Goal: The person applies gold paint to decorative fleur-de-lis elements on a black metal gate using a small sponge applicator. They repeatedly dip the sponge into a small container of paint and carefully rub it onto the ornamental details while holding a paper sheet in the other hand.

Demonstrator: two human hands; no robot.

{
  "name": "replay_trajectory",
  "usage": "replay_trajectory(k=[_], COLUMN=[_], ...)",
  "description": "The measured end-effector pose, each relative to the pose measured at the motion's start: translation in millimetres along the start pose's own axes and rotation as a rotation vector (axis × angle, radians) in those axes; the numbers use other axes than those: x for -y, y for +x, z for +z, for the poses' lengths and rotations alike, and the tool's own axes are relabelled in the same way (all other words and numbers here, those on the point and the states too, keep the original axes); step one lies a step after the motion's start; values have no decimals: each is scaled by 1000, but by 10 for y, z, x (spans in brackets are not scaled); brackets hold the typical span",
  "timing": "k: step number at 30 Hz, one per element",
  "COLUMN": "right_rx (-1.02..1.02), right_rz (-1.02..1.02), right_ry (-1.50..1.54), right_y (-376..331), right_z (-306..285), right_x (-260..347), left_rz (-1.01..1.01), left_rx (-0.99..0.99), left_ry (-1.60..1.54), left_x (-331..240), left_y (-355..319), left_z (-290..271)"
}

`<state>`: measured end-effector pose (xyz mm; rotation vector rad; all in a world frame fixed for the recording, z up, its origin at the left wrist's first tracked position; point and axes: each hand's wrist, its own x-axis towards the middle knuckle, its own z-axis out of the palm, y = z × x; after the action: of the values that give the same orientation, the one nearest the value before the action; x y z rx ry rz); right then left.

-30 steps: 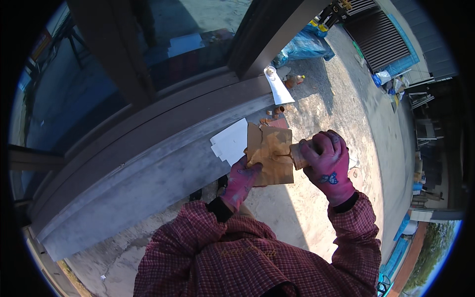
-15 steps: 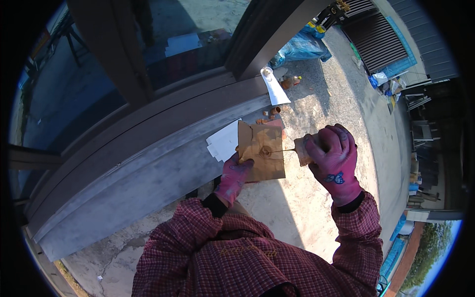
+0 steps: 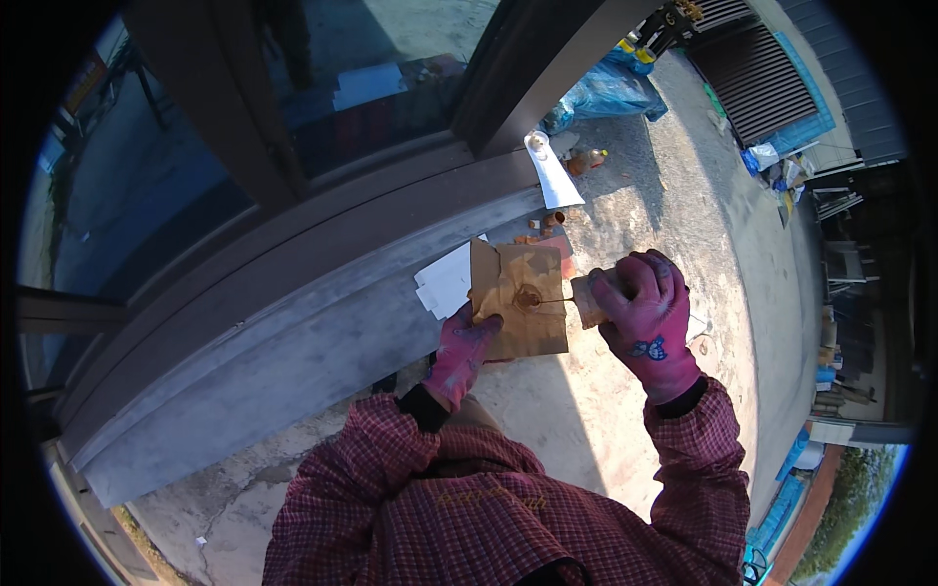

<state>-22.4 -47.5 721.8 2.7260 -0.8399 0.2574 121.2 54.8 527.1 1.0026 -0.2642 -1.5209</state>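
Note:
A stained brown square board [image 3: 532, 334] lies flat in my left hand [image 3: 461, 352], its thumb on top and its fingers hidden beneath. Pink gloves cover both hands. In my right hand [image 3: 649, 327] is a small brown-smeared tub [image 3: 589, 301], tipped on its side with its mouth toward the board. A thin dark strand of liquid stretches from the mouth to a ringed dark brown puddle [image 3: 528, 296] near the board's middle. The tub stays apart from the board.
Beyond the board, white sheets [image 3: 447, 278] and small brown-stained pots [image 3: 554, 220] rest on a grey ledge [image 3: 264, 366] below dark-framed glass. Farther off are a white strip [image 3: 555, 174], a plastic bottle [image 3: 589, 159] and a blue plastic-wrapped bundle [image 3: 611, 90]. Concrete ground spreads to the right.
My right hand and the tub have shifted slightly left, closer to the board. The puddle looks darker and a little larger. My left hand keeps its hold on the board.

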Motion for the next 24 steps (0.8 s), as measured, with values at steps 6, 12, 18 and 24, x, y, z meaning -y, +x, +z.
replay_trajectory(k=[6, 12, 18, 24], right_rx=[59, 129, 52, 100], right_rz=[95, 136, 149, 488], right_ry=[145, 183, 162, 393], right_y=[-135, -297, -405, -589], right_z=[301, 607, 832, 1256], right_x=[-140, -301, -492, -759], left_rz=[-41, -102, -140, -51], left_rx=[49, 14, -10, -49], left_ry=[92, -30, -64, 35], left_x=[-16, -214, -265, -203], left_y=[65, 3, 72, 311], left_z=[-16, 213, 269, 259])
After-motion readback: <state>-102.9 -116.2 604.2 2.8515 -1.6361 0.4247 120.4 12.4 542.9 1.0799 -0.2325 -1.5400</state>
